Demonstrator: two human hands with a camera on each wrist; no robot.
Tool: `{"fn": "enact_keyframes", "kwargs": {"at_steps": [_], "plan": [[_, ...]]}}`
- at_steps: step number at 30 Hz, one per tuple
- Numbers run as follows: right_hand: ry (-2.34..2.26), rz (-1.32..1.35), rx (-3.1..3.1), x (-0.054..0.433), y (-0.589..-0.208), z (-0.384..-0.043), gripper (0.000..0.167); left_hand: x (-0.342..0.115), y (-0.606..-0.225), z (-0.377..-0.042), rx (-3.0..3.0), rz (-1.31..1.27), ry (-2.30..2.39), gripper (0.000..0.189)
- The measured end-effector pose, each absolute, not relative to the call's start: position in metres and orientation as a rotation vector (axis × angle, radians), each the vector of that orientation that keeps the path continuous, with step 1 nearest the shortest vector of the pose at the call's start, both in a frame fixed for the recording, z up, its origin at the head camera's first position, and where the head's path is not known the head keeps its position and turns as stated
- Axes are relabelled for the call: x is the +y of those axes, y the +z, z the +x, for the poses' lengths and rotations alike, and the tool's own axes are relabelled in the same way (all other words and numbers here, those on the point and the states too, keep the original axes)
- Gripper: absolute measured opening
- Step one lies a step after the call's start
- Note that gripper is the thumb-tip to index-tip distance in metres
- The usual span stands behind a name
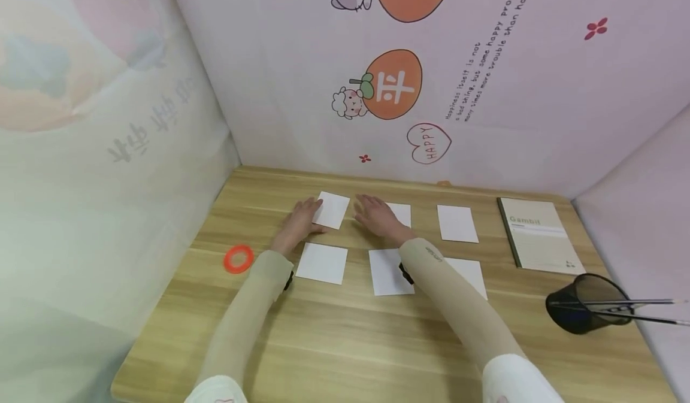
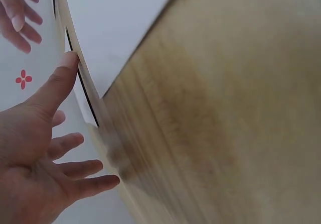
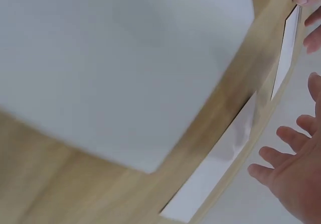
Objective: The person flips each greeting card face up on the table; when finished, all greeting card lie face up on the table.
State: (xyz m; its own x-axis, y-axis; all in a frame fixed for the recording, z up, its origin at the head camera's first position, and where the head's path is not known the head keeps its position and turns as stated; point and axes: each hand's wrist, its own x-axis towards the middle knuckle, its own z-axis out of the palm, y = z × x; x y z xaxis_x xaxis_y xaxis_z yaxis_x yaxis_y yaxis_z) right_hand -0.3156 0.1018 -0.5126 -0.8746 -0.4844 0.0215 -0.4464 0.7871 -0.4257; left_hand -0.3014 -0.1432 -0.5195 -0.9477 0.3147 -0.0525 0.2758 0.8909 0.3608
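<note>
Several blank white cards lie in two rows on the wooden table. My left hand (image 1: 298,222) is at the left edge of the upper-left card (image 1: 331,210), its fingertips right at that edge. In the left wrist view the thumb and fingers of this hand (image 2: 45,153) are spread apart. My right hand (image 1: 377,216), fingers extended, is above the upper-middle card (image 1: 401,212) and hides part of it. Its fingers (image 3: 291,138) hold nothing in the right wrist view. Below lie the lower-left card (image 1: 322,263) and lower-middle card (image 1: 385,271).
An upper-right card (image 1: 457,223) and a lower-right card (image 1: 470,274), partly behind my right sleeve, lie farther right. A red ring (image 1: 238,259) is at left. A notebook (image 1: 541,235) and a black mesh cup (image 1: 568,313) with thin sticks are at right. Printed walls enclose the table.
</note>
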Motion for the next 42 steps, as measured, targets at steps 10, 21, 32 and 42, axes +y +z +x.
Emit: {"fn": "enact_keyframes", "kwargs": {"at_steps": [10,21,32,42], "plan": [[-0.669,-0.730,2.846,0.082,-0.515,-0.337,0.057,-0.145,-0.520,-0.309,2.943,0.536,0.464,0.080],[-0.634,-0.617,2.820,0.080,-0.517,-0.348,0.059,-0.143,-0.525,-0.310,2.939,0.579,0.350,0.077],[-0.587,-0.579,2.794,0.070,-0.519,-0.345,0.061,-0.142,-0.524,-0.305,2.989,0.619,0.254,0.072],[-0.478,-0.593,2.823,0.064,-0.515,-0.341,0.060,-0.143,-0.530,-0.302,3.051,0.628,0.166,0.072]]}}
